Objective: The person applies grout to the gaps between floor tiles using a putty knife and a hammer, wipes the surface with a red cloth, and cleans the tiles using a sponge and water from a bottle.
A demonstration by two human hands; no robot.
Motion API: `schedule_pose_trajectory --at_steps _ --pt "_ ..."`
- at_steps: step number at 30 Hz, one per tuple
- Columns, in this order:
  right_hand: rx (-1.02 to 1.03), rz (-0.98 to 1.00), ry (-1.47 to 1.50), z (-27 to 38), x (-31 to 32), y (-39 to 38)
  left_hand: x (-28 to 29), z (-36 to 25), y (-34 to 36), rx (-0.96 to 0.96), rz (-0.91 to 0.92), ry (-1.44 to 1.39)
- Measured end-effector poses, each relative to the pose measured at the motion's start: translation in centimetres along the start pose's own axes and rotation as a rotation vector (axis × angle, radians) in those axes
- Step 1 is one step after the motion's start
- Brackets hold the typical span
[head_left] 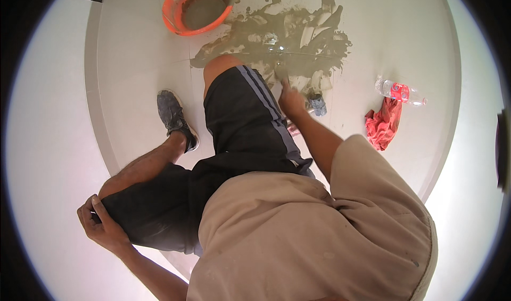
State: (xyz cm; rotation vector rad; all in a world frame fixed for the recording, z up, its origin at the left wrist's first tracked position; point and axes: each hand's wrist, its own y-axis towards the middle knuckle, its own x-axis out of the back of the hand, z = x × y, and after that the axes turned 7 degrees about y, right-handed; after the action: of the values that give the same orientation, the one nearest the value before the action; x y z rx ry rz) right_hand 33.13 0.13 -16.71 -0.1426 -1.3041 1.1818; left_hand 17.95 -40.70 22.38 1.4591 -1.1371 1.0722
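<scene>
1 red-lbl btl [399,92], R of hands [293,102] [104,227]

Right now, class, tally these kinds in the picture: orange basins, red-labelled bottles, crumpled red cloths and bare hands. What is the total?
Orange basin: 1
Red-labelled bottle: 1
Crumpled red cloth: 1
Bare hands, left hand and right hand: 2
Total: 5

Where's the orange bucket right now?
In the head view, the orange bucket sits at the top, left of centre, ahead of the left shoe and beside the left end of the grey slurry.
</scene>
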Motion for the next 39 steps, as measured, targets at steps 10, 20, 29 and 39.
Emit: schedule_pose_trajectory --at_steps 10,20,29,39 --pt "0.136 -0.063 -0.041 -2.7 -7.9 -1.2 0.0 0.5 0.1 0.026 0.010 0.088" --pt "0.356 -0.305 -0.067 10.7 5.0 12.4 -0.1 0.1 0.8 -0.004 0.042 0.022" --pt "0.408 0.022 -0.709 12.5 8.8 13.5 -0.4 1.6 0.0 0.017 0.077 -0.007" --pt "0.661 0.193 -0.664 22.9 0.9 13.6 -0.6 2.0 0.3 -0.008 0.107 -0.082"
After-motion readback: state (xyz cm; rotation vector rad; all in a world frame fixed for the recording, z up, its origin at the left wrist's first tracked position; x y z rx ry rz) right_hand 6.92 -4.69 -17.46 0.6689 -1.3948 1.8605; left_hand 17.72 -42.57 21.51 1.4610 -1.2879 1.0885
